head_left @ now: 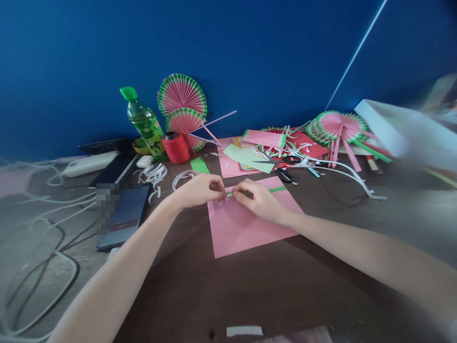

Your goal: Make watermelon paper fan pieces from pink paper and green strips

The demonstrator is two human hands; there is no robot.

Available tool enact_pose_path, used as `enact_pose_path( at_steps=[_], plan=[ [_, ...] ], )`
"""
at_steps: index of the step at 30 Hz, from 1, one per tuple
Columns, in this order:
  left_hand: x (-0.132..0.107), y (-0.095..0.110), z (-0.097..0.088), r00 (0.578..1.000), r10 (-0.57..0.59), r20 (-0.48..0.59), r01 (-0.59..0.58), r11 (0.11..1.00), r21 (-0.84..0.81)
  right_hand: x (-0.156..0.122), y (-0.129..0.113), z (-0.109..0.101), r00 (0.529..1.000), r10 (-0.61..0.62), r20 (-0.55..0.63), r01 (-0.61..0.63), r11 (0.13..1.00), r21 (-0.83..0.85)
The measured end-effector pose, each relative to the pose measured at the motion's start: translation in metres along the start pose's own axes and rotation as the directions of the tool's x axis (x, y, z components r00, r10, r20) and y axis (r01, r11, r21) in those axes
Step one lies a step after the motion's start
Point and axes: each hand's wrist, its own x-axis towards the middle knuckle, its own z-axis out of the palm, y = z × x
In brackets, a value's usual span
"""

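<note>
A pink paper sheet [243,226] lies flat on the dark wooden table [250,290] in front of me. A narrow green strip [276,189] runs along its far edge. My left hand [200,189] pinches the strip's left end with closed fingers. My right hand [259,200] rests on the sheet's upper edge, its fingers pressed together on the same strip. Both hands nearly meet over the sheet's top edge.
Black-handled scissors [283,172], paper scraps and curled white strips lie behind the sheet. Pink-and-green paper fans [182,95] lean on the blue wall, more fans [337,126] at right. A green bottle [144,121], red spool [176,147], tablet [123,216] and cables sit left.
</note>
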Motion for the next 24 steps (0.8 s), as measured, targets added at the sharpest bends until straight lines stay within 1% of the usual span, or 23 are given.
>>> enact_pose_path(
  at_steps=[8,14,18,24],
  plan=[
    [-0.0005,0.0032,0.0023,0.999,-0.003,-0.036,0.005,0.998,0.064,-0.0018,-0.0009,-0.0003,1.000,-0.026,0.017,0.026,0.999,0.030],
    [-0.0005,0.0043,0.0040,0.998,0.000,-0.065,0.005,0.996,0.085,-0.0003,-0.0002,-0.0002,0.995,-0.103,-0.003,0.103,0.992,0.074],
    [-0.0006,0.0048,0.0043,0.996,-0.007,-0.088,0.018,0.991,0.132,-0.0007,-0.0002,-0.0004,0.996,-0.085,0.015,0.083,0.991,0.105],
    [-0.0003,0.0042,0.0036,0.997,0.010,-0.077,0.001,0.990,0.143,-0.0009,-0.0018,-0.0025,0.999,-0.026,0.038,0.021,0.990,0.140]
  ],
)
